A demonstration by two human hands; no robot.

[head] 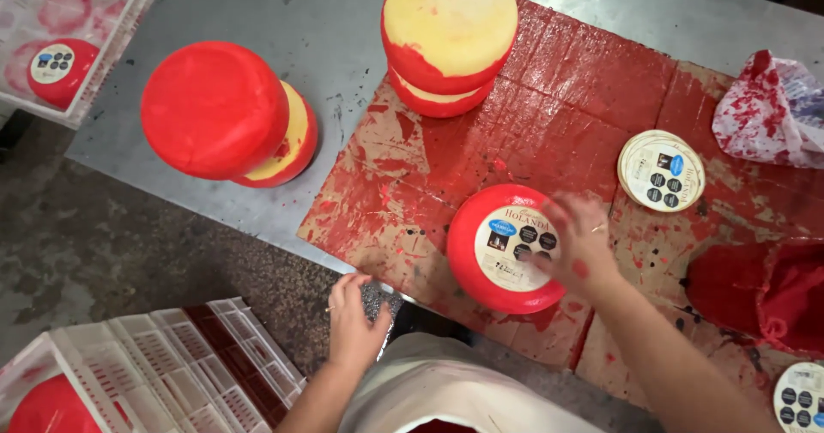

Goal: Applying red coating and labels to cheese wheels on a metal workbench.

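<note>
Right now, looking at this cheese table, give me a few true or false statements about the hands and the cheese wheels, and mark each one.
1. The right hand rests on the round label of a red waxed cheese wheel. True.
2. The left hand grips a cheese wheel. False: it is at the edge of the metal table, holding no wheel.
3. The labelled wheel sits on red-stained cardboard. True.
4. The loose stack of labels lies left of that wheel. False: it lies to its right.
5. Two stacked wheels stand at the cardboard's far edge. True.
</note>
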